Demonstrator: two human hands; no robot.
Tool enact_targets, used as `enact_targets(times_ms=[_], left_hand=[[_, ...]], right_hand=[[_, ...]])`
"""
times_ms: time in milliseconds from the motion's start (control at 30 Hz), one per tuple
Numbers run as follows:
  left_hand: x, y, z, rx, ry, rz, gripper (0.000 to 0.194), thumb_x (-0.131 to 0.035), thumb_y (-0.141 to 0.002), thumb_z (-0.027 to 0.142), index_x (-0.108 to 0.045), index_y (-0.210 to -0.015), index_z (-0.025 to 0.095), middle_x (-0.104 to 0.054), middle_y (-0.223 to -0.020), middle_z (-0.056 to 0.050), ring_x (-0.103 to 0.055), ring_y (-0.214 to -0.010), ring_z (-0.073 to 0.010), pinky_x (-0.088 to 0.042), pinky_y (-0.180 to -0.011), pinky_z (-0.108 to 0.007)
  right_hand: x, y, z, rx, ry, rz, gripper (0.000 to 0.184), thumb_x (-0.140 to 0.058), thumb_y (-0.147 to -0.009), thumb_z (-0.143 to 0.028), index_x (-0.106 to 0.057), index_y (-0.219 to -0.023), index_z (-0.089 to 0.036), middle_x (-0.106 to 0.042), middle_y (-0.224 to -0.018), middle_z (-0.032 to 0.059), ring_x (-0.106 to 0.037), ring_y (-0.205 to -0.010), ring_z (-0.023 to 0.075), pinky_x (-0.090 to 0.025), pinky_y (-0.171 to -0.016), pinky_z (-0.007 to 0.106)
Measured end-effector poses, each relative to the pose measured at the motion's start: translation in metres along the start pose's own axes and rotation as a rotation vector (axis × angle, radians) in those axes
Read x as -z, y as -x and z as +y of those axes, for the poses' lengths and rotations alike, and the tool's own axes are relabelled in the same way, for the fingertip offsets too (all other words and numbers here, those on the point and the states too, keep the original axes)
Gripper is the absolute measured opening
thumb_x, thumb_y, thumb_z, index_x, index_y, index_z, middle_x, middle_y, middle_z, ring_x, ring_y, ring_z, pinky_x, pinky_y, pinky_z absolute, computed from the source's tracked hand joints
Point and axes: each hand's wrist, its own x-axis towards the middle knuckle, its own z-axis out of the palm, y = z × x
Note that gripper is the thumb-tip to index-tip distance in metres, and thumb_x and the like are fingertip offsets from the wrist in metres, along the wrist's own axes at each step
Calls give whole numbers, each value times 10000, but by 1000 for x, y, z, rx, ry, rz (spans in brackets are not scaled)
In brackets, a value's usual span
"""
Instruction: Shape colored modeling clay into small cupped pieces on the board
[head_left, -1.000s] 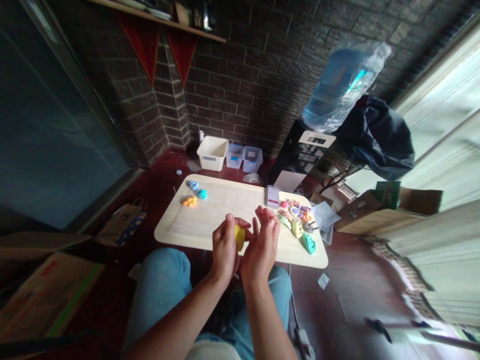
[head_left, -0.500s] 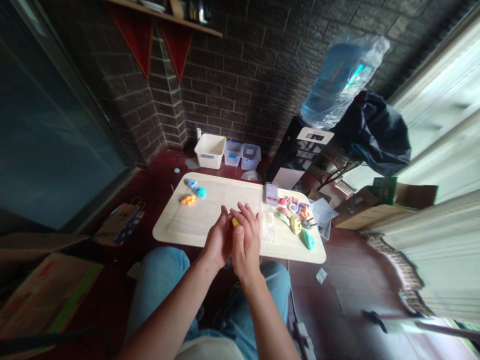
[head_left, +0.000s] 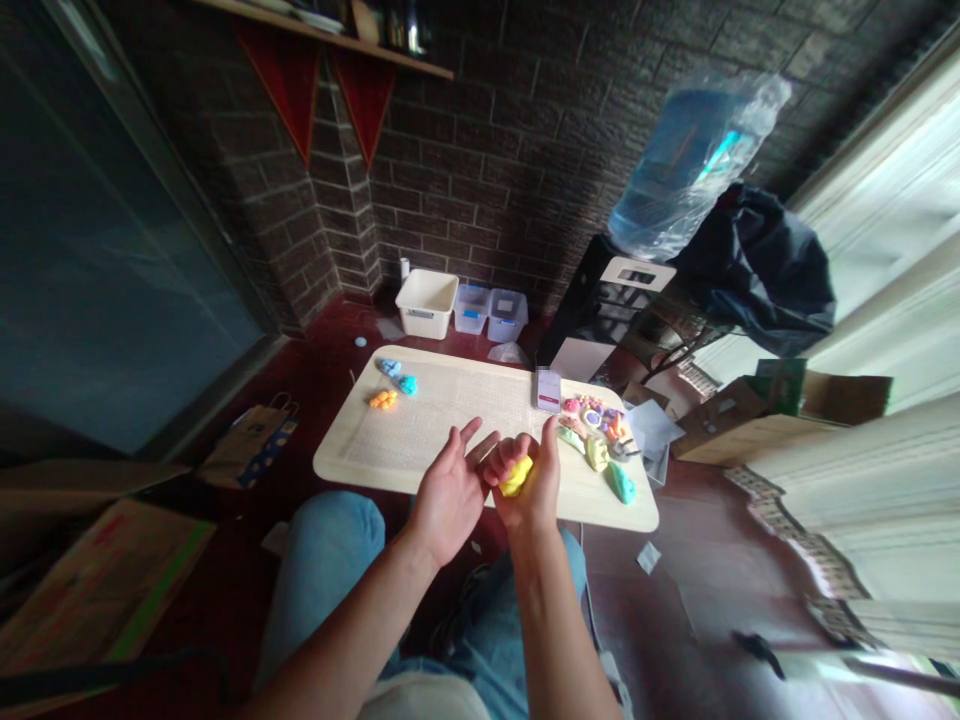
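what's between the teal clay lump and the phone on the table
Just the textured mat lies between the teal clay lump and the phone, as the head view shows.

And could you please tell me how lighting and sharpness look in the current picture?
Head view: glare washes out the curtains; the door sits in gloom; wide-angle stretch seems to tilt the water bottle; the outer edges smear; the yellow clay shows little fine detail.
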Motion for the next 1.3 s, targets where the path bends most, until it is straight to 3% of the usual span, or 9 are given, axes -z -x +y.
enact_targets(times_ms=[133,367,500,567,667,800,900,1167,1300], left_hand=[[5,-1,-4,-18,-105,-7,369,-504,-938,449,-642,-1158,187,-663,-1132,-100,-604,-1077,-202,-450,-971,-321],[4,-3,-5,-44,-128,51,306,-542,-925,429,-661,-1063,183,-685,-1067,-76,-650,-893,-171,-497,-741,-263],[-7,-2,-12,-87,-43,12,324,-549,-916,461,-667,-1075,204,-700,-1033,-48,-667,-912,-178,-511,-766,-262],[-11,-1,-14,-50,-60,28,305,-579,-904,425,-677,-1068,186,-706,-1030,-55,-676,-925,-188,-516,-776,-262],[-9,0,-12,86,-96,65,284,-572,-910,360,-669,-1082,155,-705,-1036,-91,-692,-898,-205,-530,-726,-277],[3,-2,0,238,-15,97,305,-478,-954,356,-646,-967,102,-698,-984,-153,-706,-854,-243,-557,-696,-343],[10,-5,9,226,64,130,350,-439,-975,378,-609,-818,116,-673,-793,-96,-684,-709,-191,-545,-593,-297],[5,-4,24,131,20,35,521,-446,-973,417,-407,-519,166,-351,-396,55,-327,-293,-58,-176,-291,-151],[4,-4,22,111,-22,-23,549,-447,-968,441,-414,-492,168,-347,-375,54,-335,-287,-64,-225,-301,-168]], right_hand=[[7,-3,-2,-40,-73,-39,693,-507,-818,-718,-296,-398,-209,-291,-318,-89,-206,-257,47,-148,-257,168],[3,2,6,58,163,-43,689,-478,-883,-637,-349,-353,-216,-305,-314,-67,-279,-270,69,-227,-296,212],[-1,10,18,467,660,33,499,-463,-946,-513,-663,-620,-193,-648,-712,30,-624,-722,154,-509,-701,292],[0,11,21,653,814,81,386,-421,-976,-462,-712,-924,-213,-651,-1043,60,-580,-1078,193,-427,-988,373],[3,12,19,741,731,173,372,-344,-1003,-421,-652,-1074,-226,-588,-1208,64,-482,-1254,204,-309,-1108,437],[10,12,5,861,514,318,335,-380,-992,-402,-644,-959,-198,-616,-1091,57,-545,-1153,209,-347,-1073,451],[13,13,-4,916,470,374,310,-425,-975,-395,-644,-891,-192,-628,-970,43,-588,-1027,200,-393,-1017,440],[18,18,0,779,398,266,303,-464,-967,-391,-624,-805,-192,-594,-788,-1,-601,-791,165,-461,-840,366],[12,26,1,800,603,245,331,-415,-991,-393,-634,-837,-199,-627,-826,19,-605,-849,182,-448,-881,381]])
